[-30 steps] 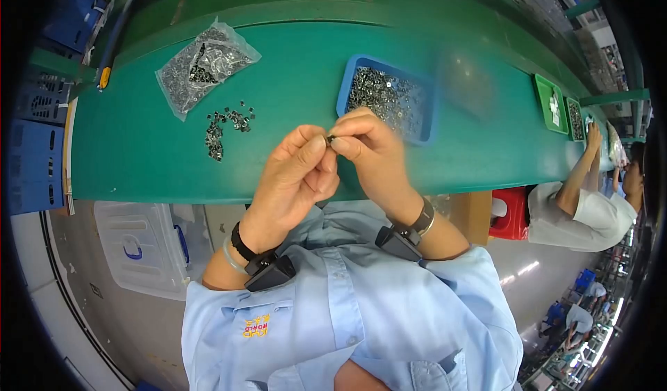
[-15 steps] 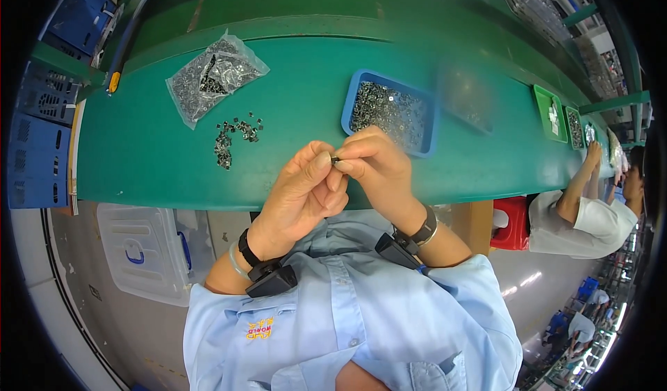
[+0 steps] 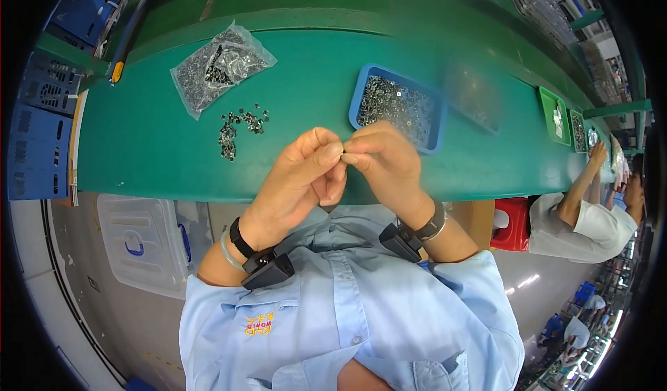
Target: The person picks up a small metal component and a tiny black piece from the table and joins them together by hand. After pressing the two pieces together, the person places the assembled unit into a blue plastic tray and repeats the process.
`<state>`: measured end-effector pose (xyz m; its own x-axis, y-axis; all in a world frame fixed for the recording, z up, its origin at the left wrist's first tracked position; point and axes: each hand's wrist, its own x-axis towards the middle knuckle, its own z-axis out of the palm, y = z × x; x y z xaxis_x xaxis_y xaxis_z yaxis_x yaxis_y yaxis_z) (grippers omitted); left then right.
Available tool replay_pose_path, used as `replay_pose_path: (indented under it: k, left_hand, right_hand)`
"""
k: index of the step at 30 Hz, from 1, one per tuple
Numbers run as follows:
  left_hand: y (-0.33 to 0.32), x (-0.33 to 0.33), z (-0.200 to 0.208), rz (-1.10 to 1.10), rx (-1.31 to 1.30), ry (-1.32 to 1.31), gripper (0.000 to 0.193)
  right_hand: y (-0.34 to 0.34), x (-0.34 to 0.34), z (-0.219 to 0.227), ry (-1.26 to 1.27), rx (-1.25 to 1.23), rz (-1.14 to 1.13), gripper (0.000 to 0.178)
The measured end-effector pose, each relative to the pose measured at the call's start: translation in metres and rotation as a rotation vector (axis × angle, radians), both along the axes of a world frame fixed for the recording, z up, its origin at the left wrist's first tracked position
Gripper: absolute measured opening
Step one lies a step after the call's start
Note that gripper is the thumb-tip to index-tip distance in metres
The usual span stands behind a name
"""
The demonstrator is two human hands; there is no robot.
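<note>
My left hand [image 3: 306, 172] and my right hand [image 3: 386, 165] meet over the near edge of the green table [image 3: 153, 141]. Thumb and forefinger of each are pinched together, tip against tip. Between the fingertips sits a small dark part [image 3: 343, 153], almost wholly covered, so its kind cannot be made out. Just beyond my right hand stands a blue tray [image 3: 436, 123] of small metal pieces [image 3: 389, 102]. To the left of my hands lies a loose pile of small dark, shiny square pieces [image 3: 228, 137]. Behind that pile rests a clear plastic bag [image 3: 219, 64] filled with similar pieces.
Farther right are a green tray [image 3: 554, 116] and another person [image 3: 580, 217] working at the same table. Below the table edge at left stands a clear lidded plastic box [image 3: 139, 245]. A red stool [image 3: 511, 224] is at right; blue crates [image 3: 40, 155] line the far left.
My fingertips have closed more tightly over the small dark part, which shows less now. The view has shifted slightly; the pile, bag and tray stay where they were on the table.
</note>
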<state>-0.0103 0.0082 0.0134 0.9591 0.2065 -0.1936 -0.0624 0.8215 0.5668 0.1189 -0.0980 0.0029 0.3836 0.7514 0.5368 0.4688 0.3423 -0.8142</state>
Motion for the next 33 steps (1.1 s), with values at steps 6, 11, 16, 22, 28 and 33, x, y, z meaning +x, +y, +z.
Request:
replay_pose_path:
  k: [6, 11, 16, 22, 28, 33]
  left_hand:
    - [0.011, 0.007, -0.006, -0.075, 0.206, 0.064, 0.022]
    - [0.013, 0.006, -0.014, -0.082, 0.097, 0.024, 0.023]
    - [0.014, 0.005, -0.017, -0.043, 0.164, 0.041, 0.026]
    - [0.015, 0.016, -0.015, -0.133, 0.166, 0.018, 0.024]
    - [0.003, 0.008, -0.004, -0.061, 0.073, -0.025, 0.02]
    - [0.003, 0.003, 0.002, -0.031, 0.095, -0.002, 0.02]
  right_hand:
    - [-0.001, 0.004, -0.008, -0.201, 0.026, -0.144, 0.017]
    - [0.002, 0.01, -0.008, -0.254, -0.009, -0.102, 0.016]
    - [0.002, 0.008, -0.005, -0.303, -0.016, -0.093, 0.016]
    - [-0.003, 0.012, 0.0, -0.298, -0.041, -0.12, 0.017]
    - [-0.002, 0.004, -0.004, 0.102, -0.04, -0.032, 0.012]
    - [-0.004, 0.003, -0.006, 0.206, -0.015, 0.023, 0.011]
